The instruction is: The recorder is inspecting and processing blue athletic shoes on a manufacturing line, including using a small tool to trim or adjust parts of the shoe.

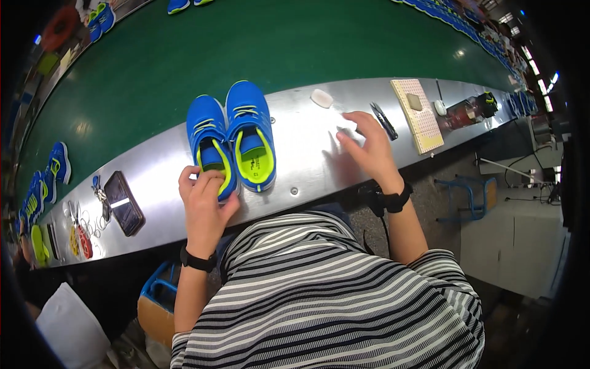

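Observation:
A pair of blue sneakers with lime-green lining stands side by side on the metal ledge, toes pointing away from me. My left hand (204, 212) grips the heel of the left sneaker (204, 123), its fingers curled over the collar. Beside it, the right sneaker (247, 101) is untouched and shows a printed lime insole. My right hand (373, 154) hovers over the ledge with thumb and forefinger apart, holding nothing I can see. Nearest to it are a whitish oval block (321, 98) and a pair of black thread snips (384, 121).
Beyond the metal ledge (295, 141) runs a green conveyor belt (319, 49) carrying more blue shoes. A phone (124, 203) and red-handled scissors (84, 242) lie left; a patterned pad (418, 115) and a dark bottle (464, 114) are right. A blue-framed stool (470, 200) stands on the floor.

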